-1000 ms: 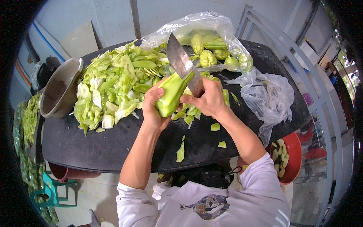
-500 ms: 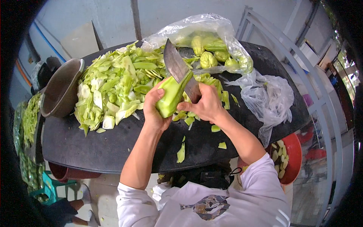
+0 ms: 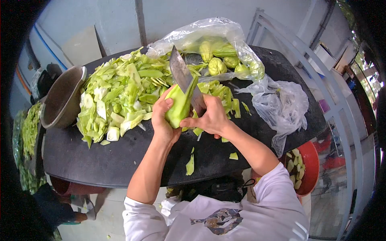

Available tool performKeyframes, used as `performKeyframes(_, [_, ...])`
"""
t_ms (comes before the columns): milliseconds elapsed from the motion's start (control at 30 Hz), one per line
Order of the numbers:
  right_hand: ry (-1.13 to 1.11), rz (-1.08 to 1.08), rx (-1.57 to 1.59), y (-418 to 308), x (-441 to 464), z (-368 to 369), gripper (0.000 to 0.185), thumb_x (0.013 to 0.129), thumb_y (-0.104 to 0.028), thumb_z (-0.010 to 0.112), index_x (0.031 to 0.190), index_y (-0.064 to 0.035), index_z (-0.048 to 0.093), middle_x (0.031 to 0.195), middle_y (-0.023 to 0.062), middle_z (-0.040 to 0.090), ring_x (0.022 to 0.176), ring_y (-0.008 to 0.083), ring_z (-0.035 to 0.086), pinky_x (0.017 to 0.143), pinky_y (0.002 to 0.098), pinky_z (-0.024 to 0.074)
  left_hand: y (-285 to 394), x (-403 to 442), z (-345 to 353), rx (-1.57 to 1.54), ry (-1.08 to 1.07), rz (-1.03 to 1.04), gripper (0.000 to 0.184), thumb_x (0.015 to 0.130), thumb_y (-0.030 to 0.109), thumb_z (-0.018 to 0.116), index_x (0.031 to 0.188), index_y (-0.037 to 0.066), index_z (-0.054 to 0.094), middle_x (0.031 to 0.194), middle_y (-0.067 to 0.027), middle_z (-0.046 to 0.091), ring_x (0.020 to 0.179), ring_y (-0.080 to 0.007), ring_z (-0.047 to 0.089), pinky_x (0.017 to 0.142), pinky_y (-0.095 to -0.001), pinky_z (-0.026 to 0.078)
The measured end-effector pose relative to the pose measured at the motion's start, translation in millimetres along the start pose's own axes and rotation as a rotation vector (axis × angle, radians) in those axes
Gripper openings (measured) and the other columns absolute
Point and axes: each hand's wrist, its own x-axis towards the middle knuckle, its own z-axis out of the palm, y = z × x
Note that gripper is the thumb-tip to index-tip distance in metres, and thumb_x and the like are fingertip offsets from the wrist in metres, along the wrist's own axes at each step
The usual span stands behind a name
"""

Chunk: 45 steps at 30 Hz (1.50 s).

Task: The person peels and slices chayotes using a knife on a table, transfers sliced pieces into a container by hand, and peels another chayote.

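My left hand (image 3: 164, 120) is wrapped round a pale green peeled chayote (image 3: 175, 110), held above the dark table (image 3: 108, 162). In my right hand (image 3: 211, 118) is a broad-bladed knife (image 3: 181, 70), its tip pointing up and away. The blade lies against the chayote's upper right side, where a strip of green stands out along it. Its handle is mostly hidden by my fingers. A large heap of green peelings (image 3: 120, 96) spreads to the left of my hands, and a smaller pile of peelings (image 3: 219, 92) lies just behind my right hand.
An open clear plastic bag (image 3: 237, 38) holds several whole chayotes (image 3: 217, 66) at the back. Crumpled plastic (image 3: 285, 104) lies at the right. A grey-brown basin (image 3: 62, 98) stands at the left edge. A red bucket (image 3: 309, 168) with pale pieces is below right. A person's leg (image 3: 80, 217) shows lower left.
Both hands, with the chayote and knife, have shifted slightly left in view, and the blade stands a little steeper. The person at lower left has come into view and covers much of the green stool.
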Motion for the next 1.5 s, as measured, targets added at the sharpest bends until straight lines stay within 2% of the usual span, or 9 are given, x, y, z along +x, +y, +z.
performKeyframes(100, [-0.062,0.015,-0.011,-7,0,-5,0.075,0.057,-0.064,0.088,0.079,0.0023,0.061,0.063,0.0028,0.058,0.057,0.0128,0.053,0.054,0.0312,0.0459,0,-1,4,-0.006,0.033,0.0,0.065,0.079,0.03,0.055,0.133,-0.005,0.049,0.113,-0.0173,0.062,0.094,-0.0253,0.063,0.081,-0.0353,0.054])
performKeyframes(233, [-0.061,0.002,-0.026,-3,0,-2,0.076,0.058,-0.069,0.084,0.074,-0.0001,0.058,0.059,-0.0006,0.05,0.054,0.0108,0.048,0.049,0.0288,0.0378,-2,-1,4,-0.058,0.037,-0.007,0.064,0.081,0.031,0.054,0.134,-0.004,0.048,0.12,-0.016,0.06,0.104,-0.026,0.061,0.092,-0.0375,0.05])
performKeyframes(633, [-0.028,-0.059,-0.12,-8,1,-3,0.07,0.07,-0.061,0.08,0.093,0.0031,0.065,0.068,0.0119,0.066,0.065,0.0166,0.065,0.059,0.0342,0.0512,-8,2,5,-0.099,0.104,0.018,0.052,0.088,0.041,0.053,0.124,0.003,0.053,0.121,-0.0135,0.061,0.112,-0.0299,0.06,0.102,-0.0453,0.046])
performKeyframes(900, [-0.007,-0.076,-0.289,-12,1,-4,0.067,0.074,-0.062,0.073,0.087,0.003,0.063,0.059,0.0173,0.064,0.061,0.0367,0.069,0.056,0.045,0.0549,-18,5,-6,-0.113,0.149,0.024,0.052,0.093,0.041,0.045,0.128,0.003,0.051,0.124,-0.0143,0.06,0.115,-0.0312,0.059,0.104,-0.0474,0.045])
performKeyframes(967, [0.002,-0.082,-0.342,-14,-1,-3,0.064,0.075,-0.06,0.073,0.089,0.0026,0.063,0.059,0.0171,0.063,0.06,0.0358,0.068,0.055,0.0431,0.0538,-20,5,-8,-0.148,0.129,0.017,0.045,0.094,0.032,0.047,0.128,0.004,0.051,0.12,-0.01,0.06,0.113,-0.0251,0.058,0.101,-0.0429,0.047])
performKeyframes(1133, [-0.01,-0.138,-0.389,-13,0,-3,0.057,0.08,-0.055,0.07,0.089,0.0017,0.064,0.06,0.0143,0.062,0.057,0.0278,0.067,0.055,0.0389,0.0511,-18,5,5,-0.233,0.198,-0.054,0.046,0.094,0.038,0.052,0.125,0.005,0.053,0.118,-0.0104,0.06,0.112,-0.0258,0.058,0.1,-0.0437,0.046])
performKeyframes(1267, [0.082,0.013,-0.016,3,9,-14,0.064,0.091,-0.061,0.054,0.082,0.0016,0.066,0.061,0.0094,0.062,0.062,0.0199,0.063,0.06,0.0355,0.0482,-9,10,-3,-0.264,0.192,-0.169,0.054,0.093,0.042,0.054,0.129,0.002,0.051,0.118,-0.0152,0.06,0.104,-0.0276,0.06,0.093,-0.0424,0.048])
performKeyframes(1433, [0.013,0.483,0.32,25,19,-30,0.07,0.096,-0.065,0.041,0.064,-0.0044,0.055,0.054,0.0015,0.051,0.049,0.013,0.055,0.045,0.0294,0.0428,-9,13,-8,-0.183,0.19,-0.177,0.061,0.084,0.042,0.062,0.126,-0.001,0.053,0.108,-0.0183,0.061,0.096,-0.0272,0.059,0.086,-0.0386,0.049])
performKeyframes(1500, [-0.006,0.448,0.364,31,19,-31,0.068,0.096,-0.066,0.041,0.069,-0.0044,0.056,0.055,0.0014,0.051,0.046,0.012,0.053,0.042,0.0282,0.0415,-4,12,-8,-0.228,0.046,-0.234,0.061,0.083,0.041,0.059,0.127,-0.001,0.053,0.107,-0.0176,0.063,0.092,-0.0261,0.061,0.08,-0.0354,0.049])
